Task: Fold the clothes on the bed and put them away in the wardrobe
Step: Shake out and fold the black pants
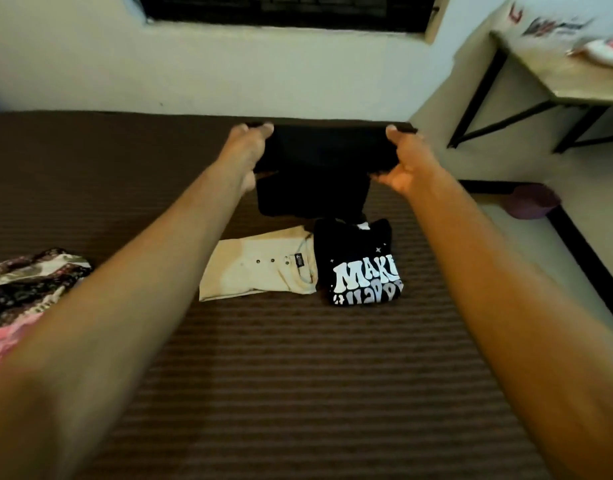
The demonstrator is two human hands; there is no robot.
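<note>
A black garment (315, 168) lies at the far side of the brown striped bed (298, 375), its upper part lifted and partly folded over. My left hand (249, 150) grips its left edge and my right hand (407, 161) grips its right edge. Nearer to me lie two folded pieces side by side: a cream buttoned shirt (260, 268) and a black T-shirt with white lettering (362, 268). A floral pink and dark garment (28, 292) lies unfolded at the bed's left edge. No wardrobe is in view.
A pale wall with a dark window (284, 12) runs behind the bed. At the right stands a wooden table on black legs (557, 81) with things on top. A purple object (530, 202) lies on the floor beside the bed's dark frame.
</note>
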